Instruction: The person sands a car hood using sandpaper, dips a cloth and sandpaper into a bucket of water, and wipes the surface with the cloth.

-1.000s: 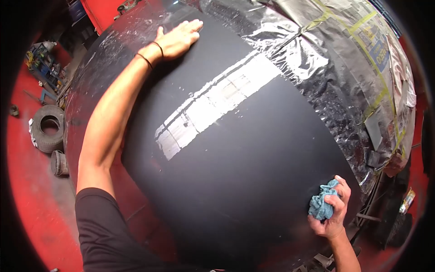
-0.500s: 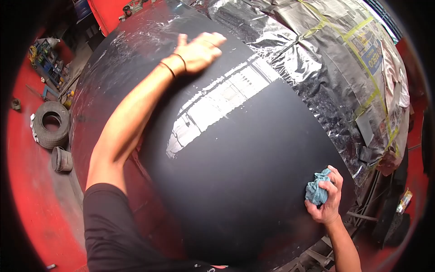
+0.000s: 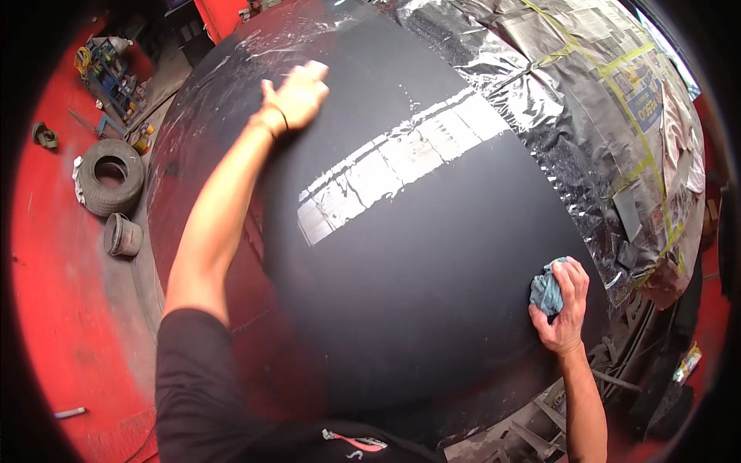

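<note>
A dark, smooth car panel (image 3: 432, 262), apparently a hood, fills the middle of the head view. Wet streaks and a bright reflection show on its surface. My left hand (image 3: 297, 96) lies on the panel's upper left part, fingers stretched out and slightly blurred. Whatever might be under its palm is hidden. At the panel's right side, my right hand (image 3: 567, 305) grips a crumpled blue cloth (image 3: 546, 289), which touches or hovers close over the surface; I cannot tell which.
Plastic sheeting (image 3: 567, 143) and taped newspaper (image 3: 644, 104) cover the vehicle beyond the panel's right edge. On the left floor are a tire (image 3: 91, 181) and a bucket (image 3: 123, 235), with a cluttered shelf (image 3: 114, 81) behind. Metal parts (image 3: 540, 432) lie at lower right.
My left hand has slid leftward and a little nearer to me over the panel. My right hand keeps the blue cloth near the right edge. The camera view has shifted slightly.
</note>
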{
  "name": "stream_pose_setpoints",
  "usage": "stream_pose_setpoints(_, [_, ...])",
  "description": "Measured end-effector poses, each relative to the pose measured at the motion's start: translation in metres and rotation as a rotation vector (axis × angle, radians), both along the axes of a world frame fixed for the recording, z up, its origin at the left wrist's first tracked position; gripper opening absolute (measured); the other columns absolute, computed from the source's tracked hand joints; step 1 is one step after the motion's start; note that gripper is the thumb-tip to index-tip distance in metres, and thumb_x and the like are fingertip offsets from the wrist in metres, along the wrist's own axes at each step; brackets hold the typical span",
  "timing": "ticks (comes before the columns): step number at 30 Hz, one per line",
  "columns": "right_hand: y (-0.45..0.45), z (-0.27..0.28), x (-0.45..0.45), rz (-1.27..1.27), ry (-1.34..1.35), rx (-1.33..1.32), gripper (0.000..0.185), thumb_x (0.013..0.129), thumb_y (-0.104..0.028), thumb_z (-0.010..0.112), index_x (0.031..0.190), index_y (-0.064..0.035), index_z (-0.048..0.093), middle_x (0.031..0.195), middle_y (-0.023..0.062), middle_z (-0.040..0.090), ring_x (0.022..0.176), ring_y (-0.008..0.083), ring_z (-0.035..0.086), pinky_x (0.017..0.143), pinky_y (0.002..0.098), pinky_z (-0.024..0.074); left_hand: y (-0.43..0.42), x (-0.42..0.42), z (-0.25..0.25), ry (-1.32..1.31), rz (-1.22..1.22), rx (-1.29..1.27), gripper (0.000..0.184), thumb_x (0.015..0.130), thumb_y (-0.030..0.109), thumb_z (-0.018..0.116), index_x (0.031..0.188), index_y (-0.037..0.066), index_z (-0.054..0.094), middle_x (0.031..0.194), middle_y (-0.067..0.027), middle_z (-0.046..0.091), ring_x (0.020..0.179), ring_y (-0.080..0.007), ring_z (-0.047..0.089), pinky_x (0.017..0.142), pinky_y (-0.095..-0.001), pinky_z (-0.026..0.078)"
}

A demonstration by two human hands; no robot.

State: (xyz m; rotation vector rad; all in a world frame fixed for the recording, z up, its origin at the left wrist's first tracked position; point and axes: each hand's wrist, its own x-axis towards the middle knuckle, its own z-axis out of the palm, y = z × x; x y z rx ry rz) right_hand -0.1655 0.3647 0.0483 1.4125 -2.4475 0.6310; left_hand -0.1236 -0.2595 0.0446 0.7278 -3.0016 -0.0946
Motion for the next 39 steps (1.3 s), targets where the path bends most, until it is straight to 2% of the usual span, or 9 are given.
stream_pose_setpoints(4, [0.007, -0.003, -0.004, 0.027, -0.026, -0.049, 0.064, 0.075, -0.031, 0.089, 0.129, -0.0068, 0.066, 0.135, 0.0188, 0.060, 0.141, 0.0465, 0.052, 0.115, 0.0593, 0.0463, 0.028, -0.009, -0.013, 0.106, 0.058, -0.042, 0.051, 0.109, 0.034, 0.044, 0.156, 0.015, 0.051, 0.170, -0.0097, 0.041, 0.157, -0.0303, 0.039, 0.118, -0.0889, 0.028])
stream_pose_setpoints(5, [0.007, -0.003, -0.003, 0.015, -0.040, -0.061, 0.059, 0.075, -0.030, 0.092, 0.122, -0.0056, 0.066, 0.131, 0.0182, 0.059, 0.140, 0.0466, 0.053, 0.113, 0.0583, 0.0476, 0.097, 0.016, 0.013, -0.237, -0.084, -0.278, 0.064, 0.111, 0.032, 0.046, 0.172, 0.016, 0.036, 0.185, -0.0118, 0.022, 0.169, -0.0337, 0.022, 0.122, -0.0868, 0.023])
stream_pose_setpoints(10, [0.002, -0.004, 0.002, 0.005, -0.076, -0.162, 0.041, 0.081, -0.013, 0.084, 0.115, -0.0026, 0.064, 0.135, 0.0190, 0.063, 0.141, 0.0476, 0.056, 0.117, 0.0575, 0.0468, 0.232, 0.127, -0.023, 0.106, -0.480, 0.128, 0.066, 0.111, 0.035, 0.049, 0.172, 0.013, 0.037, 0.183, -0.0136, 0.028, 0.171, -0.0365, 0.020, 0.129, -0.0804, 0.011])
stream_pose_setpoints(14, [0.002, -0.002, 0.003, 0.019, -0.026, -0.179, 0.040, 0.088, -0.004, 0.075, 0.127, -0.0014, 0.067, 0.139, 0.0191, 0.066, 0.141, 0.0446, 0.058, 0.119, 0.0540, 0.0466, 0.116, 0.102, 0.017, -0.157, 0.010, -0.064, 0.064, 0.112, 0.030, 0.041, 0.173, 0.012, 0.032, 0.183, -0.0100, 0.026, 0.169, -0.0320, 0.023, 0.123, -0.0869, 0.020])
stream_pose_setpoints(16, [0.002, -0.006, 0.002, -0.008, -0.023, -0.181, 0.043, 0.090, 0.000, 0.072, 0.133, -0.0019, 0.068, 0.139, 0.0181, 0.066, 0.141, 0.0424, 0.058, 0.119, 0.0514, 0.0470, 0.049, 0.080, -0.056, 0.264, 0.154, 0.023, 0.059, 0.110, 0.029, 0.045, 0.168, 0.016, 0.041, 0.180, -0.0128, 0.030, 0.166, -0.0355, 0.027, 0.118, -0.0910, 0.024])
stream_pose_setpoints(19, [-0.010, -0.004, -0.013, -0.048, -0.091, -0.280, 0.036, 0.095, 0.002, 0.070, 0.131, -0.0022, 0.072, 0.127, 0.0164, 0.072, 0.124, 0.0335, 0.069, 0.107, 0.0425, 0.0539, 0.183, 0.109, -0.029, 0.053, -0.037, -0.195, 0.061, 0.107, 0.030, 0.052, 0.166, 0.015, 0.051, 0.182, -0.0162, 0.026, 0.165, -0.0486, 0.024, 0.121, -0.0877, 0.024])
stream_pose_setpoints(25, [-0.138, 0.053, -0.014, 0.138, -0.253, -0.105, 0.023, 0.104, -0.020, 0.076, 0.119, -0.0031, 0.075, 0.093, 0.0183, 0.079, 0.077, 0.0300, 0.075, 0.072, 0.0405, 0.0587, 0.357, 0.186, -0.027, 0.172, -0.291, 0.155, 0.062, 0.113, 0.035, 0.043, 0.172, 0.015, 0.039, 0.183, -0.0059, 0.031, 0.171, -0.0289, 0.022, 0.128, -0.0831, 0.010])
stream_pose_setpoints(28, [-0.207, 0.069, 0.003, 0.155, -0.175, -0.007, 0.043, 0.101, -0.044, 0.075, 0.101, -0.0012, 0.070, 0.088, 0.0240, 0.076, 0.089, 0.0467, 0.074, 0.082, 0.0518, 0.0585, 0.284, 0.133, -0.029, 0.207, -0.063, 0.022, 0.060, 0.115, 0.033, 0.040, 0.172, 0.014, 0.038, 0.182, -0.0061, 0.032, 0.171, -0.0301, 0.020, 0.129, -0.0814, 0.011])
stream_pose_setpoints(39, [-0.007, 0.019, -0.033, -0.075, -0.115, -0.278, 0.029, 0.098, -0.022, 0.081, 0.119, -0.0042, 0.071, 0.113, 0.0169, 0.074, 0.106, 0.0387, 0.072, 0.094, 0.0467, 0.0573, 0.468, 0.224, -0.034, 0.180, -0.188, 0.168, 0.067, 0.113, 0.036, 0.042, 0.177, 0.016, 0.030, 0.186, -0.0042, 0.024, 0.172, -0.0272, 0.016, 0.131, -0.0788, 0.001])
